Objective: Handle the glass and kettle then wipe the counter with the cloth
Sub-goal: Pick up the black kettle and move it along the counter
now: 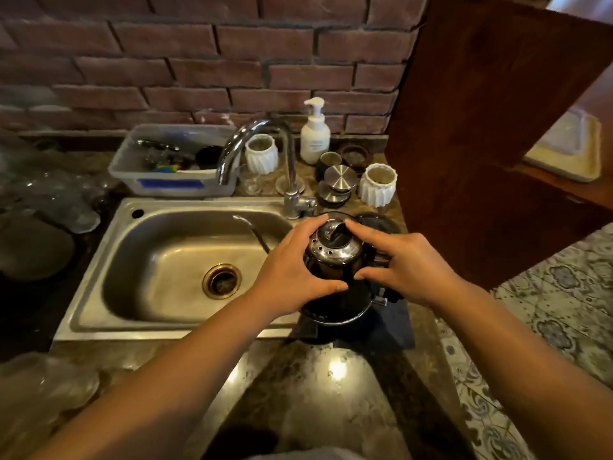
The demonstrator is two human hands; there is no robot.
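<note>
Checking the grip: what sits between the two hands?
In the head view, the kettle alone lies between the left hand and right hand; both grip it.

Both hands clasp the kettle (333,257) on the counter (331,370) — sink (172,260) to the grip's left, tap (258,154) and soap bottle (315,134) behind it, cloth (394,330) beneath.

A stainless sink (139,293) with a brass-ringed drain (221,281) sits below a chrome faucet (252,151), with a plastic dish tub (172,161), a white soap pump bottle (314,134) and two ribbed white cups (378,184) along the brick wall (199,54).
</note>
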